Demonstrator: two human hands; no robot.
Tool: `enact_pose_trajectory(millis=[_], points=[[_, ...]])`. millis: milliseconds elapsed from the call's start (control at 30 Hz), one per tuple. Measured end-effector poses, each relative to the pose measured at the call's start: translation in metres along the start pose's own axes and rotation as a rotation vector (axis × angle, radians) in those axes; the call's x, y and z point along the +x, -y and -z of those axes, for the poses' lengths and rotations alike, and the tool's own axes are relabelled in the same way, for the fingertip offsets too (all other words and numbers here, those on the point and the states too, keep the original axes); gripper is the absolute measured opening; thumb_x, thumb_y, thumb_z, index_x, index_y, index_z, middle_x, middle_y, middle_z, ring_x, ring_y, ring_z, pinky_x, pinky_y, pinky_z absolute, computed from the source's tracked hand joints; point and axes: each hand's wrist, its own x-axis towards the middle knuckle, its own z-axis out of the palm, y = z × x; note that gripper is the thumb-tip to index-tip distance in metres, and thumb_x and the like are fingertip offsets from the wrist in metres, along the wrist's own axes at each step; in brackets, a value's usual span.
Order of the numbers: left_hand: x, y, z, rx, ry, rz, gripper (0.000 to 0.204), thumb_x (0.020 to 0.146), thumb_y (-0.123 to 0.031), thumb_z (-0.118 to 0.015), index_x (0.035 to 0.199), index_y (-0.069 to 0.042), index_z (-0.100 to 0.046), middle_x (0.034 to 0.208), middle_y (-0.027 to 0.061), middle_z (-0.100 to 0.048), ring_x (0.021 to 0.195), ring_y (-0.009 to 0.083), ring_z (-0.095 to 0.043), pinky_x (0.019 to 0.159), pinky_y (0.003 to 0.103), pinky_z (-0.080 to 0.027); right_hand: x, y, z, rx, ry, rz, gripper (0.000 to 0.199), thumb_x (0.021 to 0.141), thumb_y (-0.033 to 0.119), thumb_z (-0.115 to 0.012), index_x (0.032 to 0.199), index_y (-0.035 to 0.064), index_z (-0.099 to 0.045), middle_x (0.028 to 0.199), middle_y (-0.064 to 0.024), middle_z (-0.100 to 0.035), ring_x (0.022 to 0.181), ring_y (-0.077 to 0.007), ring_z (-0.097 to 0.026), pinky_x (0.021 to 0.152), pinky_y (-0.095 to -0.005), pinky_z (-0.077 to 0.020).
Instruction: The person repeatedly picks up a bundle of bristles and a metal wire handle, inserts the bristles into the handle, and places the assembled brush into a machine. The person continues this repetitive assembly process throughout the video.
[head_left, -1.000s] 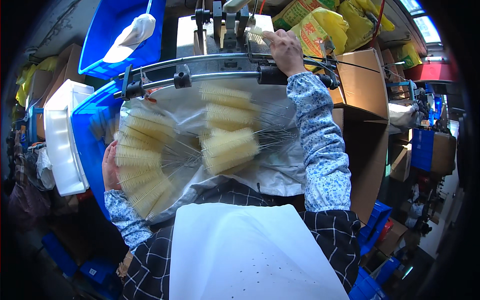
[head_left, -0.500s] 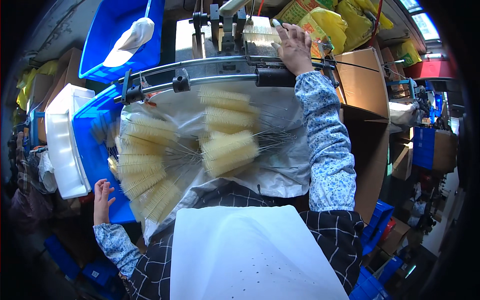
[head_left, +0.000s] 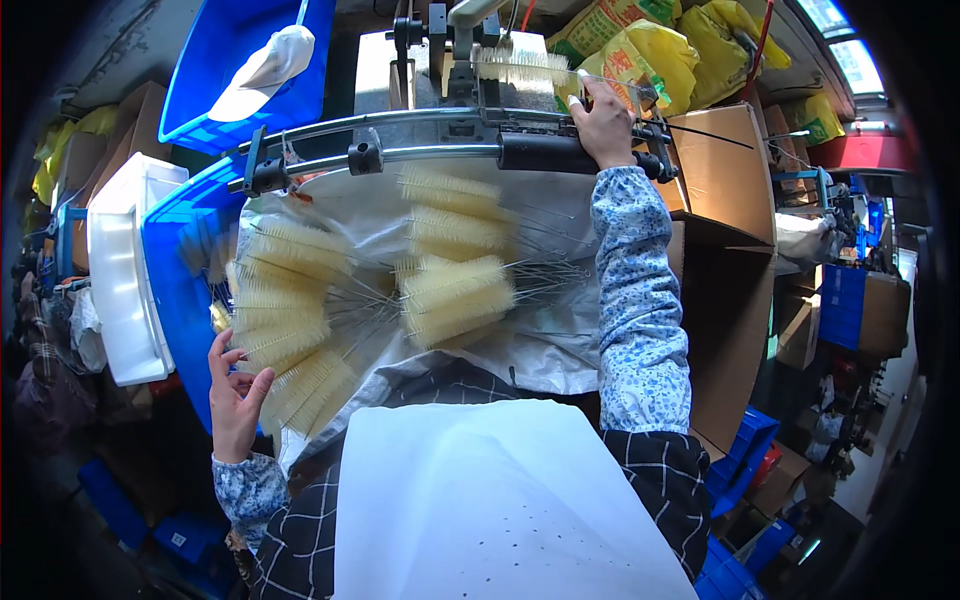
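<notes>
My left hand (head_left: 238, 402) is open, fingers bent and thumb apart, beside the left stack of pale bristle brushes (head_left: 285, 318). No brush shows inside it. My right hand (head_left: 606, 122) is closed at the right end of the machine's rail (head_left: 430, 155), over a black cylinder (head_left: 543, 152). Its fingers are near the thin stem of a bristle brush (head_left: 520, 66) lying across the machine; what they grip is hidden. A second brush stack (head_left: 458, 295) lies on the white sheet (head_left: 560, 355), wire stems pointing right.
A blue bin (head_left: 185, 110) holding a white cap (head_left: 265, 72) stands far left. Below it are a white tub (head_left: 125, 270) and another blue bin (head_left: 165, 240). An open cardboard box (head_left: 730, 180) stands right of my right arm, yellow sacks (head_left: 655, 70) behind.
My left hand has risen rightward to the brushes, its thumb now spread. My right hand has shifted slightly right and down, off the bristles, and its fingers have drawn together.
</notes>
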Motion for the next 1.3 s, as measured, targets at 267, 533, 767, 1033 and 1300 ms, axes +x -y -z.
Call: enact_pose_trajectory(millis=[267, 533, 767, 1033, 1300], points=[[0.013, 0.000, 0.002, -0.042, 0.127, -0.053, 0.027, 0.075, -0.007, -0.064, 0.097, -0.003, -0.049, 0.091, 0.0023, -0.049, 0.075, 0.0059, -0.049, 0.062, 0.017, -0.040, 0.000, 0.016, -0.009, 0.043, -0.037, 0.027, 0.039, 0.073, 0.019, -0.054, 0.111, 0.0087, -0.054, 0.104, -0.0094, -0.056, 0.097, -0.0258, -0.054, 0.081, -0.0417, -0.0345], [-0.005, -0.049, 0.038, -0.123, 0.137, -0.109, 0.035, 0.073, 0.000, -0.058, 0.105, -0.003, -0.044, 0.095, 0.0027, -0.047, 0.088, 0.0084, -0.047, 0.078, 0.021, -0.038, -0.001, 0.048, -0.009, 0.002, -0.031, 0.015, 0.034, 0.074, 0.019, -0.055, 0.106, 0.0076, -0.056, 0.098, -0.0081, -0.058, 0.090, -0.0248, -0.056, 0.077, -0.0415, -0.0354], [-0.012, -0.064, 0.061, -0.038, 0.034, -0.336, 0.031, 0.077, -0.003, -0.049, 0.108, -0.001, -0.045, 0.104, 0.0078, -0.044, 0.088, 0.0128, -0.046, 0.076, 0.022, -0.039, -0.003, 0.097, -0.020, -0.009, 0.014, -0.016, 0.031, 0.074, 0.014, -0.053, 0.104, 0.0051, -0.055, 0.098, -0.0086, -0.057, 0.089, -0.0245, -0.056, 0.079, -0.0436, -0.0345], [-0.005, -0.061, 0.078, -0.175, -0.294, -0.484, 0.029, 0.074, -0.006, -0.049, 0.102, -0.001, -0.044, 0.096, 0.0108, -0.044, 0.089, 0.0159, -0.045, 0.081, 0.027, -0.037, -0.004, 0.124, -0.030, -0.031, 0.048, -0.009, 0.038, 0.075, 0.018, -0.055, 0.111, 0.0064, -0.054, 0.103, -0.0097, -0.056, 0.092, -0.0263, -0.056, 0.079, -0.0445, -0.0360], [0.009, -0.046, 0.081, -0.501, -0.378, -0.504, 0.032, 0.073, -0.012, -0.052, 0.102, -0.004, -0.041, 0.096, 0.0090, -0.040, 0.086, 0.0150, -0.042, 0.075, 0.026, -0.039, -0.004, 0.077, -0.016, -0.046, 0.025, 0.014, 0.034, 0.076, 0.021, -0.055, 0.106, 0.0062, -0.056, 0.101, -0.0087, -0.057, 0.090, -0.0271, -0.056, 0.073, -0.0425, -0.0407]])
